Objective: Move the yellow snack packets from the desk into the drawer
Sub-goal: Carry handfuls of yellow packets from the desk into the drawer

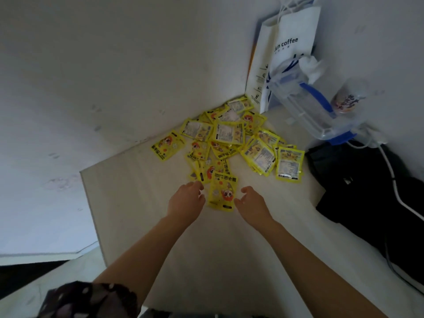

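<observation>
Beside the nearest packet [222, 194], both hands are resting on the desk [142, 203]. Left hand [187, 199] and right hand [252, 201] are flanking it, fingers loosely curled, holding nothing.

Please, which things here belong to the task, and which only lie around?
For the job: yellow snack packets, desk, left hand, right hand.
Lying about: white paper bag, clear plastic jug, black bag, white cable.
</observation>
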